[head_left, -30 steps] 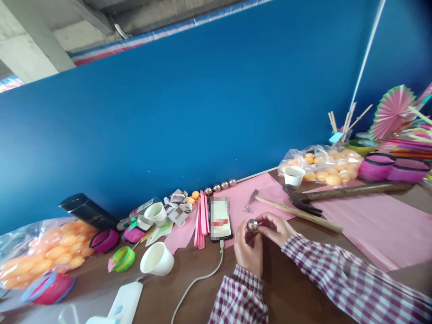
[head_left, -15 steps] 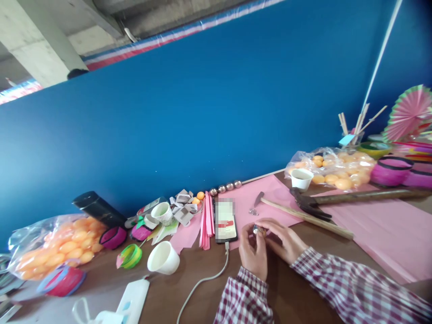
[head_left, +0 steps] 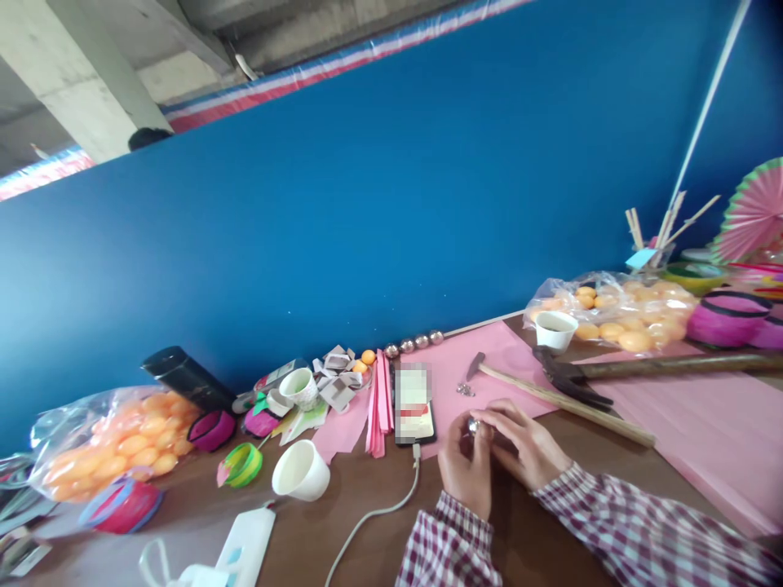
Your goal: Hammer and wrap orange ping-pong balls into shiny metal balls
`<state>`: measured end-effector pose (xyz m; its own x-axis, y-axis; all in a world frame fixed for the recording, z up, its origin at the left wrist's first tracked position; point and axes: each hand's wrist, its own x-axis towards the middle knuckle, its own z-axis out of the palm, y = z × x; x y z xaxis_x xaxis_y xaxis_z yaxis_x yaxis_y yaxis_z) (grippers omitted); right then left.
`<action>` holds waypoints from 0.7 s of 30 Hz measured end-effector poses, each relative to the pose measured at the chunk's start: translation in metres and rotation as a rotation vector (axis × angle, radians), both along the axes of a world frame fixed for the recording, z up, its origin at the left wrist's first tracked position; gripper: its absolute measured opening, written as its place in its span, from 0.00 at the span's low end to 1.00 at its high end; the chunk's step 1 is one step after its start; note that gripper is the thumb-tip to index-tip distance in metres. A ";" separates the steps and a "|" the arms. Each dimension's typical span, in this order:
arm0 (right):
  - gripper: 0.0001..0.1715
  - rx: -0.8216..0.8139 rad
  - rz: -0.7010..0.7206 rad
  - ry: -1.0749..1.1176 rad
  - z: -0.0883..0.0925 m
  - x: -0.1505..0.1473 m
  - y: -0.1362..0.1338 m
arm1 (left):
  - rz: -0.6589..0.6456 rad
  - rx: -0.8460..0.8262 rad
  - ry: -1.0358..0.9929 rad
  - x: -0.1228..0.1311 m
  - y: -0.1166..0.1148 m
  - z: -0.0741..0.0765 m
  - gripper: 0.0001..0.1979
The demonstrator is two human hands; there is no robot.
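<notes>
Just in front of the phone (head_left: pixel 414 405), my two hands meet over the brown table. My left hand (head_left: pixel 466 465) pinches a small shiny silver piece (head_left: pixel 473 425) between thumb and fingers; its exact kind cannot be made out. The fingertips of my right hand (head_left: pixel 527 444) close on the same piece from the other side, partly covering it. Beyond them, a few tiny silver bits (head_left: pixel 466 390) lie on pink paper (head_left: pixel 449 367). A small hammer (head_left: pixel 563 398) with a pale wooden handle rests to the right of these bits.
A claw hammer (head_left: pixel 666 366) lies at right, near a white cup (head_left: pixel 555 329) and a bag of orange balls (head_left: pixel 636 314). Several metal balls (head_left: pixel 422 342) line the blue partition (head_left: pixel 391 196). Leftward are another white cup (head_left: pixel 301 470), a power strip (head_left: pixel 248 542) and a charging cable (head_left: pixel 373 514).
My view has shifted slightly to the left, so everything sits a little farther right. Both hands stay together on the silver piece, with a small shift of the fingers.
</notes>
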<state>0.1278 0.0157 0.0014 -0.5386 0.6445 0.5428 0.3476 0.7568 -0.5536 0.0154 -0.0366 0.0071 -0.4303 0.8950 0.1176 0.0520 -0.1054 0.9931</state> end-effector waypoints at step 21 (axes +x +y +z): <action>0.15 -0.123 -0.105 0.166 -0.010 -0.009 0.022 | 0.177 -0.036 0.036 0.026 0.029 -0.001 0.21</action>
<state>0.1190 0.0375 -0.0087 -0.3747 0.7589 0.5326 0.3171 0.6447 -0.6956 0.0411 -0.0077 0.0064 -0.5776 0.8096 0.1049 0.1025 -0.0556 0.9932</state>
